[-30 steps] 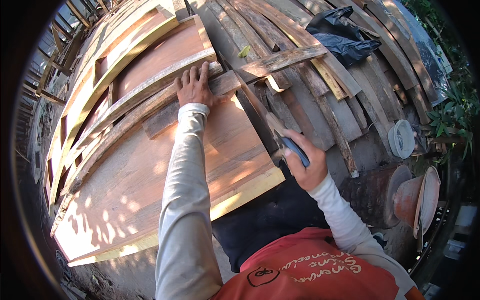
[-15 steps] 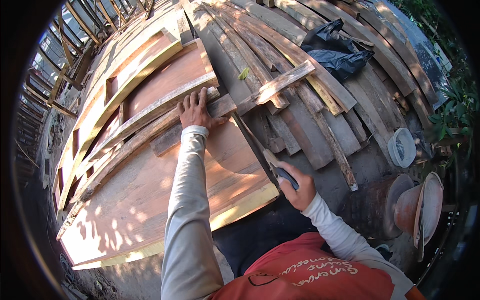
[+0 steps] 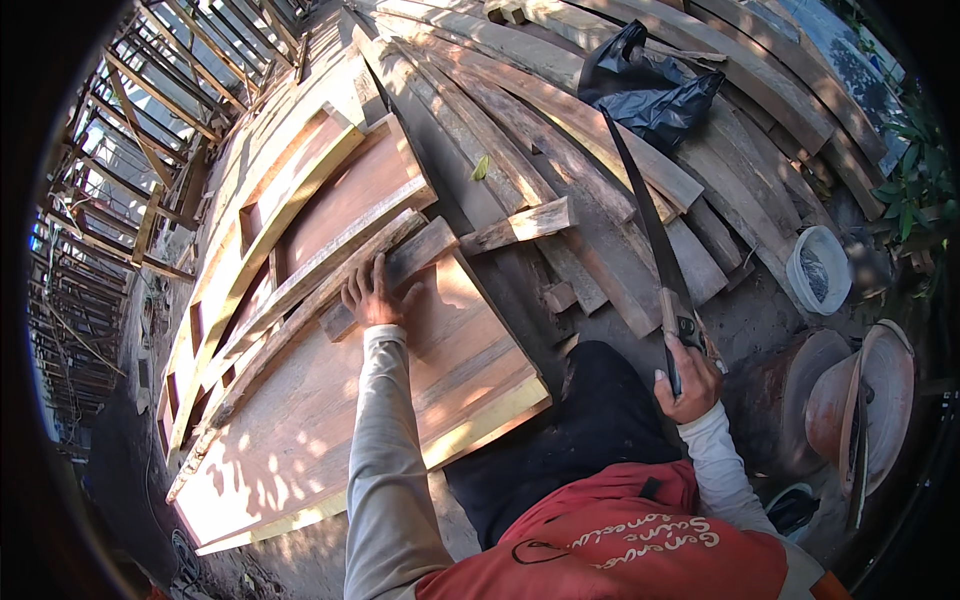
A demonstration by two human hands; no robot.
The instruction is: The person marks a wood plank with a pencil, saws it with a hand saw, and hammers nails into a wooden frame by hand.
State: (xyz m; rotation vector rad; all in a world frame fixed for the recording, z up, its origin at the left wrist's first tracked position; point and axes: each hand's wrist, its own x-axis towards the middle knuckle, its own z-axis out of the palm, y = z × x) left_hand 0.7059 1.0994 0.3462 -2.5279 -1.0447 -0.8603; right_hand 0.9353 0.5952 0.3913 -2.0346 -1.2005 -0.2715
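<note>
My left hand point(image 3: 373, 300) rests with spread fingers against a short wooden beam point(image 3: 422, 250), thumb out to the right. The beam lies on a brown plywood panel point(image 3: 430, 330) with pale timber edging, next to a long rough batten point(image 3: 335, 275). My right hand point(image 3: 692, 385) is closed round the handle of a hand saw point(image 3: 663, 250) at my right side. Its dark blade points up and away, apart from the beam. Just beyond the beam's right end, a weathered wood piece point(image 3: 520, 225) slants over the planks.
Long planks point(image 3: 500, 130) are stacked ahead and to the right, with a black plastic bag point(image 3: 650, 95) on them. A white bucket point(image 3: 818, 270) and reddish basins point(image 3: 850, 410) stand at the right. Wooden framing point(image 3: 290, 205) lies on the panel's far side.
The saw has come up and right, away from the panel's right edge, and its blade now shows. My left hand has slid nearer to me on the wood. The view has shifted.
</note>
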